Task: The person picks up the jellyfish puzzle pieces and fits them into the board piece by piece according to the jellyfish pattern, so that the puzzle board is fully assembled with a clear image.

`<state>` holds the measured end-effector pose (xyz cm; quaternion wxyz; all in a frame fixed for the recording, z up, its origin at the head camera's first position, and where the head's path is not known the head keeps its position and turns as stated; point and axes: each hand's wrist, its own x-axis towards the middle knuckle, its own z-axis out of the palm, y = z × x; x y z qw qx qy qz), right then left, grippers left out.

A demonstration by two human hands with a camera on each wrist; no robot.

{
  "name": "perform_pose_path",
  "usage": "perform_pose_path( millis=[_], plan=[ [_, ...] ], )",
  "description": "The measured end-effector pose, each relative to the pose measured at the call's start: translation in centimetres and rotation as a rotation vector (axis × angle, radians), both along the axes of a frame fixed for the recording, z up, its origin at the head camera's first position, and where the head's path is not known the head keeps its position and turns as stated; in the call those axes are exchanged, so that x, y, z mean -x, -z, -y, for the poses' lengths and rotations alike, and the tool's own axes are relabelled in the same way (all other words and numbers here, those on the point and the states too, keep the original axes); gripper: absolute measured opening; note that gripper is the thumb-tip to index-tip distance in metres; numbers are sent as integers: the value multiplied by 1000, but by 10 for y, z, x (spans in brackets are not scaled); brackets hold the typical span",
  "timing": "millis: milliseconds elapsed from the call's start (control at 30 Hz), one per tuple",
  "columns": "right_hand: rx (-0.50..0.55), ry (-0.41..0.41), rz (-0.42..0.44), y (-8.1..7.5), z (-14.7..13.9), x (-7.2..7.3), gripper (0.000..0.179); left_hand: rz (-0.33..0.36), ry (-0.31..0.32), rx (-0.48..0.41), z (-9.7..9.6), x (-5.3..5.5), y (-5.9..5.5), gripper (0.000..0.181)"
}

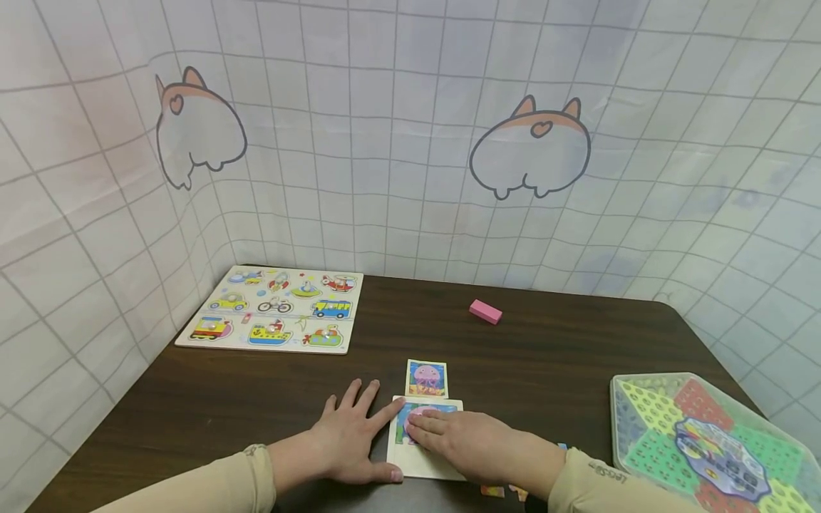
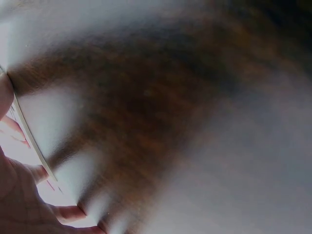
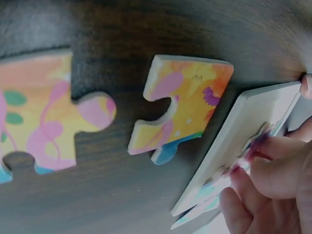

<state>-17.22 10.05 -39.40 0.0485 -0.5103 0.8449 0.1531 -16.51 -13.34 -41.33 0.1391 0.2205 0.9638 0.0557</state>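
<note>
Tray [image 1: 423,467] sits on the dark table [image 1: 545,356] straight in front of the person, its lower part bare, jellyfish pieces [image 1: 402,426] in the upper part. Left hand [image 1: 346,445] palm down, fingers spread wide, one fingertip at the tray's upper left corner, thumb at the lower left edge; grips nothing. Right hand [image 1: 458,438] lies over the tray, fingers fairly straight and close together, fingertips on the pieces; no clear pinch (thumb hidden in the head view, tight in the wrist one). Jellyfish card [image 1: 426,379] just past the tray's top edge; contact or overlap, can't tell.

Loose out to the right: notched piece [image 3: 190,100] and knobbed piece [image 3: 48,117], near each other, not joined.

Risks, my judgement: uneven fingertip pressure could tip a piece up or leave a knob proud of its notch. A sideways push could skid the tray, as the left hand only steadies one side. The right sleeve [image 1: 609,481] could sweep loose pieces off line, being so near them. A nudge upward could shove the card askew.
</note>
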Motion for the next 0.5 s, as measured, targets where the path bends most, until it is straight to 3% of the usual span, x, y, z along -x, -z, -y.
perform_pose_path(
  millis=[233,500],
  plan=[
    [91,62,146,-3,-7,-1,82,11,-5,-7,0,0,1,100],
    [63,36,58,-3,-14,0,71,4,-5,-8,-1,0,0,99]
  ],
)
